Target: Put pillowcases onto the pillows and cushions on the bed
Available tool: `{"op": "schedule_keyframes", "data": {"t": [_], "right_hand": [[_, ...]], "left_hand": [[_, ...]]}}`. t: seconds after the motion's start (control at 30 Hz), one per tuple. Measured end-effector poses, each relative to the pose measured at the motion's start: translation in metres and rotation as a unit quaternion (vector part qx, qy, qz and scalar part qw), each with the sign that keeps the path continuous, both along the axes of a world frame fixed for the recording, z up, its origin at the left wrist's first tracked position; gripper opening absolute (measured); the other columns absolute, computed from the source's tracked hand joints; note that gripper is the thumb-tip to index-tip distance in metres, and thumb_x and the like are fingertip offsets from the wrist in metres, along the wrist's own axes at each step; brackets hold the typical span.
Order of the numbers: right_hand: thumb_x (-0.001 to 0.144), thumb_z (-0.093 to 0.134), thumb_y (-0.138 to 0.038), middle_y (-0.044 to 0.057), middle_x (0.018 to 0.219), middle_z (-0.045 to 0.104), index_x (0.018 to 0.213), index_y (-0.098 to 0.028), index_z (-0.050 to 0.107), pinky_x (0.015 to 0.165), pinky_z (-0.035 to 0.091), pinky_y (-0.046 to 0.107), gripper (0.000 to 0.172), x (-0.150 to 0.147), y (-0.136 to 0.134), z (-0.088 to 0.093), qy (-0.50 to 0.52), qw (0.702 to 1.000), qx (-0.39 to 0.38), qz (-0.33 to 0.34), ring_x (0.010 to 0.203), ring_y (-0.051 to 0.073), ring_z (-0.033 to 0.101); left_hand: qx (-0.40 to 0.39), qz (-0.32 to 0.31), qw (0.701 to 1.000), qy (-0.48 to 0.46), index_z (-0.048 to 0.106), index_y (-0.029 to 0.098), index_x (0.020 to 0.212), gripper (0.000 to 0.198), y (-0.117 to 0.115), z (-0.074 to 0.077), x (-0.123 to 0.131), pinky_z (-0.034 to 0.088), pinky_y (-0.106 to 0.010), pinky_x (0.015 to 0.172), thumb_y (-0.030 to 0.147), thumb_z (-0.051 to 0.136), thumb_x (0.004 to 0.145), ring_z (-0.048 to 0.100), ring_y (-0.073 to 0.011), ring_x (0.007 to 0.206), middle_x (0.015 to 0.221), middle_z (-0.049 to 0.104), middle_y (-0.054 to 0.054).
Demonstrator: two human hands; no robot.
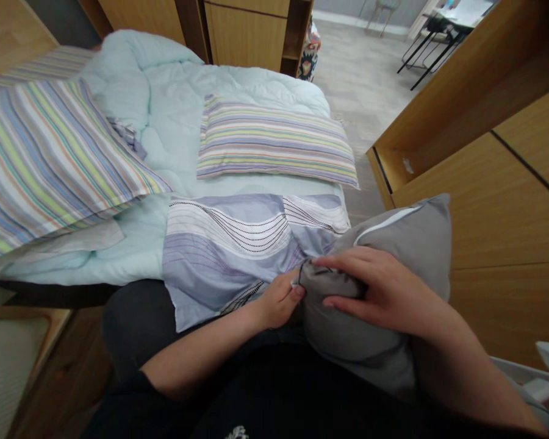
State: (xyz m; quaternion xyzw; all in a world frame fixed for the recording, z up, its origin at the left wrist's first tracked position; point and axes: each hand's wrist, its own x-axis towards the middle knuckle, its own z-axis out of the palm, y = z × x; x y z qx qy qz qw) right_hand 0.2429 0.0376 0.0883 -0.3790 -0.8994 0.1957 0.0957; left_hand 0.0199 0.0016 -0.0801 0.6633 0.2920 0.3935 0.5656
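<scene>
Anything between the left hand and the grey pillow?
Nothing visible. The left hand touches the grey pillow directly at its bunched corner, and the right hand grips it from above.

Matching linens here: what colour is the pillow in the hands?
The pillow is plain grey; best seen in the head view.

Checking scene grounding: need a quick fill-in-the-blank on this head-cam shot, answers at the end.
The hand clamped over the gray pillow is the ____ one.
The left hand touches that pillow's ____ side in this view.
The patterned cloth lies ____ the hands and the striped pillow.
The cabinet panels at the right are faced in light ____.

Missing words: right; left; between; wood.
</scene>
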Motion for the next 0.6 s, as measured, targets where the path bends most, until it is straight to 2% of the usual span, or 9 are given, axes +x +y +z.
{"op": "schedule_keyframes", "data": {"t": [0.03,0.1,0.17,0.27,0.33,0.4,0.47,0.53,0.6], "right_hand": [[0.098,0.073,-0.055,0.014,0.131,0.075,0.154,-0.025,0.060,0.095,0.058,0.044,0.065,0.003,0.001,0.001,-0.018,0.999,0.017,-0.034,0.114,0.031,0.073],[0.092,0.075,-0.066,0.021,0.138,0.071,0.155,-0.016,0.060,0.097,0.058,0.050,0.081,0.007,0.008,0.000,-0.078,0.994,0.036,-0.074,0.120,0.038,0.071],[0.083,0.079,-0.074,0.022,0.142,0.069,0.146,-0.015,0.067,0.099,0.058,0.051,0.088,0.008,0.015,-0.001,-0.137,0.990,-0.002,-0.031,0.120,0.041,0.071],[0.079,0.086,-0.064,0.012,0.148,0.068,0.132,-0.024,0.076,0.102,0.055,0.046,0.067,-0.004,0.018,-0.005,-0.146,0.977,-0.100,0.118,0.121,0.035,0.071],[0.080,0.087,-0.048,0.008,0.149,0.068,0.120,-0.026,0.079,0.113,0.047,0.050,0.046,-0.018,0.014,-0.013,-0.126,0.971,-0.100,0.176,0.133,0.037,0.063],[0.080,0.084,-0.035,0.009,0.140,0.073,0.113,-0.025,0.079,0.121,0.035,0.056,0.035,-0.030,0.008,-0.026,-0.116,0.970,-0.086,0.194,0.139,0.038,0.058],[0.079,0.079,-0.028,0.009,0.124,0.079,0.110,-0.023,0.078,0.119,0.037,0.052,0.031,-0.036,0.001,-0.038,-0.126,0.967,-0.105,0.194,0.129,0.035,0.064],[0.080,0.074,-0.026,0.008,0.108,0.080,0.105,-0.022,0.077,0.104,0.046,0.043,0.026,-0.035,-0.003,-0.047,-0.151,0.961,-0.134,0.188,0.108,0.029,0.071],[0.081,0.071,-0.026,0.006,0.097,0.079,0.100,-0.022,0.076,0.089,0.047,0.037,0.020,-0.027,-0.004,-0.048,-0.173,0.960,-0.137,0.171,0.094,0.026,0.071]], "left_hand": [[0.004,-0.005,1.000,0.009,0.067,0.017,0.140,0.071,-0.002,0.002,0.001,0.050,-0.042,0.113,0.067,0.026,0.111,0.066,-0.0304,0.126,0.138,0.071,-0.016],[0.015,-0.030,0.998,0.045,0.066,0.017,0.140,0.066,-0.008,0.005,0.006,0.050,-0.044,0.114,0.066,0.033,0.110,0.066,-0.0316,0.127,0.138,0.071,-0.017],[0.038,-0.078,0.993,0.084,0.064,0.017,0.141,0.061,-0.016,0.007,0.014,0.050,-0.045,0.115,0.064,0.050,0.104,0.066,-0.0333,0.129,0.140,0.070,-0.016],[0.073,-0.103,0.988,0.094,0.063,0.017,0.142,0.054,-0.026,0.005,0.026,0.047,-0.044,0.121,0.051,0.062,0.100,0.062,-0.0339,0.138,0.146,0.068,-0.015],[0.090,-0.088,0.987,0.103,0.064,0.017,0.144,0.047,-0.028,-0.005,0.029,0.044,-0.046,0.125,0.039,0.058,0.102,0.059,-0.0337,0.144,0.152,0.065,-0.016],[0.087,-0.106,0.981,0.137,0.067,0.018,0.140,0.042,-0.023,-0.020,0.030,0.044,-0.048,0.125,0.029,0.055,0.102,0.059,-0.0329,0.144,0.152,0.065,-0.016],[0.060,-0.155,0.971,0.174,0.072,0.019,0.130,0.035,-0.015,-0.037,0.028,0.048,-0.047,0.121,0.025,0.054,0.100,0.065,-0.0307,0.136,0.144,0.071,-0.014],[0.035,-0.198,0.962,0.185,0.075,0.019,0.120,0.029,-0.007,-0.049,0.026,0.052,-0.042,0.115,0.025,0.054,0.101,0.070,-0.0275,0.126,0.135,0.075,-0.011],[0.023,-0.201,0.961,0.190,0.075,0.019,0.116,0.027,-0.003,-0.053,0.024,0.056,-0.038,0.108,0.031,0.054,0.104,0.072,-0.0249,0.117,0.128,0.078,-0.010]]}}
